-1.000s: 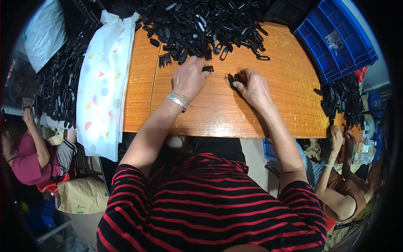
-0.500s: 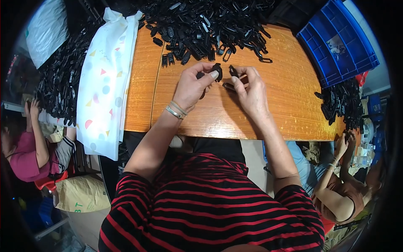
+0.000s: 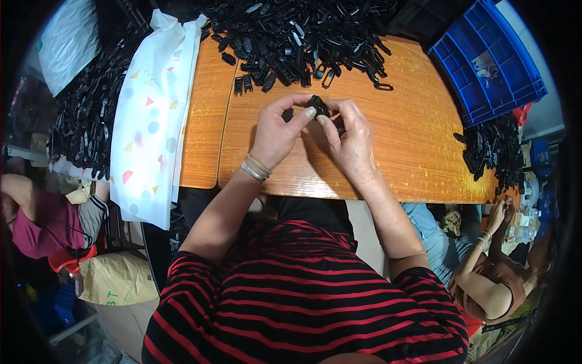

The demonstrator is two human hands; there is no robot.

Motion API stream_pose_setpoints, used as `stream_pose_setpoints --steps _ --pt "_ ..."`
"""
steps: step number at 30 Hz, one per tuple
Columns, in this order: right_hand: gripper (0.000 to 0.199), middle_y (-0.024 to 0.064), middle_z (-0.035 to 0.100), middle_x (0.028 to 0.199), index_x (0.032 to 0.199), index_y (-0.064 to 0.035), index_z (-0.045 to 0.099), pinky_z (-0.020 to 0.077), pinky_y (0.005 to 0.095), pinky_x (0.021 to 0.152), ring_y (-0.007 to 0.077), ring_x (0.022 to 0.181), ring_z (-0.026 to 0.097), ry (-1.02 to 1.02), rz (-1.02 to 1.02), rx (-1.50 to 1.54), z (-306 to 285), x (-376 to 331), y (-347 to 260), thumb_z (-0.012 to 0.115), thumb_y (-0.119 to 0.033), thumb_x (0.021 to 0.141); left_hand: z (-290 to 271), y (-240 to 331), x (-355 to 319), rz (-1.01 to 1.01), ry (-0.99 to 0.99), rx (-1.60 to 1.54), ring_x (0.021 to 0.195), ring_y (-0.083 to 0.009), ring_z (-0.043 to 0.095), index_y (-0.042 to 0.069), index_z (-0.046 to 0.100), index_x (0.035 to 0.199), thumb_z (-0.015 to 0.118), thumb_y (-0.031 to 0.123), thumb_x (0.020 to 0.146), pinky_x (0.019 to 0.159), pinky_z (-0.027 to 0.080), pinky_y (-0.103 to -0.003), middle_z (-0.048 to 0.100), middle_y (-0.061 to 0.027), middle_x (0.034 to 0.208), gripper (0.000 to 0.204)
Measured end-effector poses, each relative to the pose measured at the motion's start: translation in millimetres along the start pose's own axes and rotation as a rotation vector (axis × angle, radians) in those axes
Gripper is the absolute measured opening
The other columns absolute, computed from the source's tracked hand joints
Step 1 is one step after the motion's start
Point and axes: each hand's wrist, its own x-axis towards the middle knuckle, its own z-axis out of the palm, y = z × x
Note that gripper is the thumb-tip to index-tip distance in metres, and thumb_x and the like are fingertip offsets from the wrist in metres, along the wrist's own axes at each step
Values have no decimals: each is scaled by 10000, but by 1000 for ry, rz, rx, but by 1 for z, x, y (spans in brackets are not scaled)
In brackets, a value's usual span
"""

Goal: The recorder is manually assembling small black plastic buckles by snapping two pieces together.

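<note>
Over the wooden table [image 3: 412, 145], my two hands meet with small black plastic parts pinched between them. My left hand [image 3: 277, 130] is closed on a black plastic part [image 3: 317, 105], thumb and index finger at its tip. A second dark piece [image 3: 288, 114] shows inside the curl of those fingers. My right hand [image 3: 351, 136] is closed too, its thumb and fingertips pressed against the same part from the right. What else the right fingers hold is mostly hidden. Just beyond the hands lies a large heap of similar black plastic parts [image 3: 291, 45].
A white patterned plastic bag [image 3: 145, 121] lies along the table's left, with another black heap [image 3: 82, 115] beyond it. At the right a blue crate [image 3: 485, 60] stands tilted above more black parts [image 3: 494, 148]. People sit at left [image 3: 45, 215] and right [image 3: 494, 273].
My right hand has moved left, bringing its piece against the part in my left hand. The gap between the hands has closed. At far left, the other person's arm has lowered.
</note>
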Motion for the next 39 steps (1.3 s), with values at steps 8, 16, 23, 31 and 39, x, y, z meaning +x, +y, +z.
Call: stream_pose_setpoints --steps 8,16,23,31,39 --pt "340 104 572 864 1055 -13 577 482 288 547 205 643 586 55 -100 -32 15 -16 -9 748 -33 762 7 5 -22 134 43 -110 665 -7 510 24 627 1164 588 141 949 561 400 -153 629 29 868 248" --pt "469 194 640 959 1201 -11 505 527 385 665 339 821 659 -52 7 244 37 -43 -25 721 -181 820 -16 26 -42 -158 -178 -358 680 -21 522 17 600 999 440 269 1019 576 396 -148 620 -8 841 299" --pt "381 126 623 814 1083 -61 571 498 403 605 323 722 625 -454 -65 288 45 -52 -47 746 -222 786 -72 26 -104 -297 -116 -173 631 -56 508 46 624 874 431 238 989 548 402 -199 586 -3 737 295" --pt "233 128 617 959 1010 -39 658 502 379 737 306 875 610 -164 -33 -335 -20 -25 7 716 -82 788 -203 -6 -266 -607 228 966 706 -149 586 0 649 928 615 171 900 674 474 -292 606 -83 747 177" --pt "222 155 600 956 1037 -36 647 501 402 727 327 881 601 -261 -37 -504 -18 -16 33 672 -71 819 -167 17 -239 -436 -173 1316 747 -339 622 44 633 968 688 278 822 677 494 -421 632 -125 790 281"
